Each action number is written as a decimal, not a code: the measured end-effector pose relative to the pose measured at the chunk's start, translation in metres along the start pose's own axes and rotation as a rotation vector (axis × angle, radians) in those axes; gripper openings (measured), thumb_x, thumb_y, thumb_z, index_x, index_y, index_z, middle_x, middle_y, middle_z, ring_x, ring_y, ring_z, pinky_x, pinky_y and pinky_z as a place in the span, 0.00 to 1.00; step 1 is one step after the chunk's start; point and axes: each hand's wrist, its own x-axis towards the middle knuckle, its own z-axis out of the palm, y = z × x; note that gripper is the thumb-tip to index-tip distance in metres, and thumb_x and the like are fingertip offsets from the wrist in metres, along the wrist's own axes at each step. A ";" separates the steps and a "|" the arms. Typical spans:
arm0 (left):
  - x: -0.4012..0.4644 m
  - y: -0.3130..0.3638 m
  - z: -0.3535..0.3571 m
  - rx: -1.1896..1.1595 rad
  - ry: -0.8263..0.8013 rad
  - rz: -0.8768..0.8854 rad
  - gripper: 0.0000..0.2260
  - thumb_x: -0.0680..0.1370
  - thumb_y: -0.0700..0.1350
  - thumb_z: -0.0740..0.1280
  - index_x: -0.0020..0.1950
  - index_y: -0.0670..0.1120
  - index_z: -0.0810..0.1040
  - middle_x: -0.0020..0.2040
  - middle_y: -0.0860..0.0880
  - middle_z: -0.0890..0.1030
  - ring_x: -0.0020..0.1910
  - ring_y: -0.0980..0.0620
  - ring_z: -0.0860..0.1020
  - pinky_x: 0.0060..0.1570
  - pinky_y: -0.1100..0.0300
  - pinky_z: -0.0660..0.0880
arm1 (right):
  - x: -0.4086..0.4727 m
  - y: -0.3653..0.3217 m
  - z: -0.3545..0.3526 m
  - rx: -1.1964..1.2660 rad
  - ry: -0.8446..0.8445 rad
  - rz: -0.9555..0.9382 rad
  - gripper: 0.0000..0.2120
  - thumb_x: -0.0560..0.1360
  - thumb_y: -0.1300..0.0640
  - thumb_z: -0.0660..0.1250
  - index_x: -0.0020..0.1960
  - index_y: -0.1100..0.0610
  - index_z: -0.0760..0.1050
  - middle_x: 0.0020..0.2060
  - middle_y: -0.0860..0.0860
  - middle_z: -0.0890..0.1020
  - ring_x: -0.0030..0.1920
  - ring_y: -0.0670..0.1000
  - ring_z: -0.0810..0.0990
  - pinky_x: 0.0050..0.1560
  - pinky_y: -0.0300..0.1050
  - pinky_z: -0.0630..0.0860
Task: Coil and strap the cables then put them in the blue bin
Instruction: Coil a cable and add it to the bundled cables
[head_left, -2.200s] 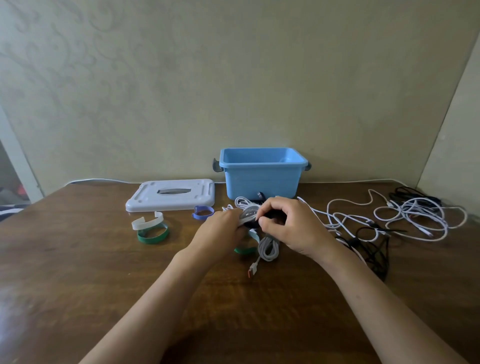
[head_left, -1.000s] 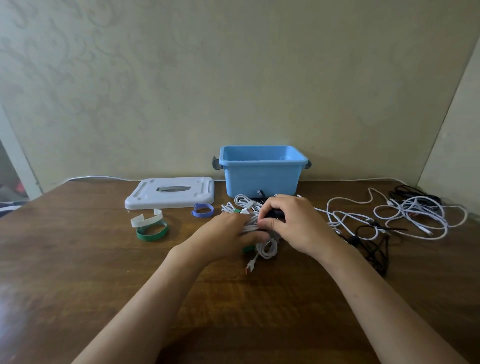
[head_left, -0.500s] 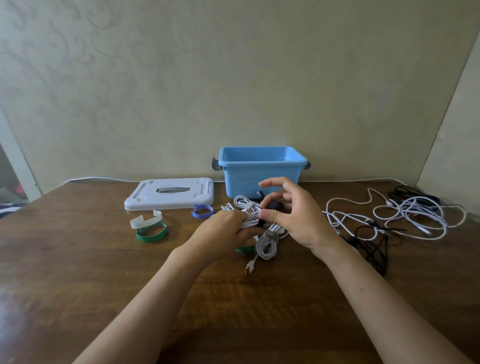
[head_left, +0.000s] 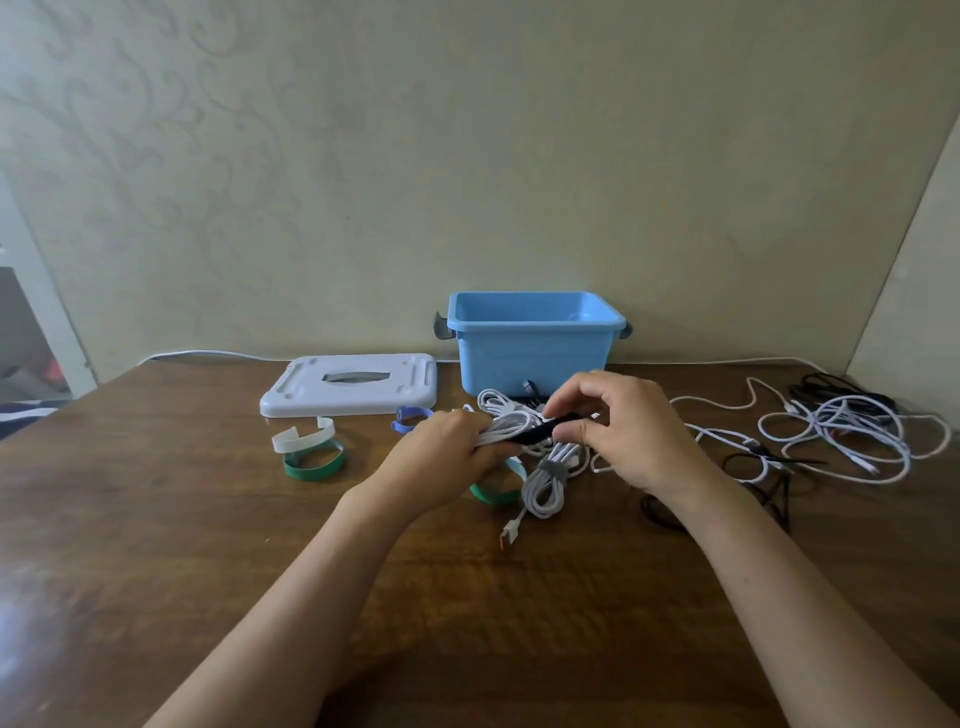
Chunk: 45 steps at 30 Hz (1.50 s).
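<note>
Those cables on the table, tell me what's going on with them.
A person is strapping a coiled white cable: the left hand grips the coil while the right hand pinches a black strap across it. Another white cable, already bound with a grey strap, lies just below. Loose cables lie tangled to the right. The blue bin stands open behind, with no cable visible inside.
</note>
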 end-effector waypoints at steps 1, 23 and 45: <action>0.000 0.000 0.000 0.002 -0.002 -0.002 0.17 0.80 0.59 0.63 0.48 0.45 0.80 0.42 0.49 0.80 0.37 0.52 0.77 0.37 0.57 0.73 | 0.000 0.000 0.000 -0.002 0.002 -0.002 0.13 0.70 0.65 0.78 0.49 0.49 0.84 0.43 0.41 0.84 0.46 0.37 0.83 0.47 0.28 0.75; -0.002 -0.001 -0.007 0.099 0.032 -0.021 0.13 0.82 0.57 0.62 0.48 0.49 0.78 0.39 0.54 0.76 0.35 0.57 0.74 0.32 0.61 0.69 | -0.003 0.010 -0.008 0.289 -0.172 0.202 0.09 0.74 0.61 0.76 0.52 0.53 0.82 0.45 0.54 0.85 0.50 0.54 0.85 0.55 0.49 0.82; -0.006 0.015 0.013 0.203 0.085 0.080 0.10 0.78 0.49 0.65 0.59 0.50 0.76 0.51 0.48 0.83 0.47 0.45 0.80 0.42 0.51 0.79 | 0.002 0.012 0.035 0.263 0.001 0.041 0.14 0.79 0.59 0.70 0.59 0.42 0.78 0.45 0.45 0.78 0.45 0.48 0.84 0.45 0.38 0.79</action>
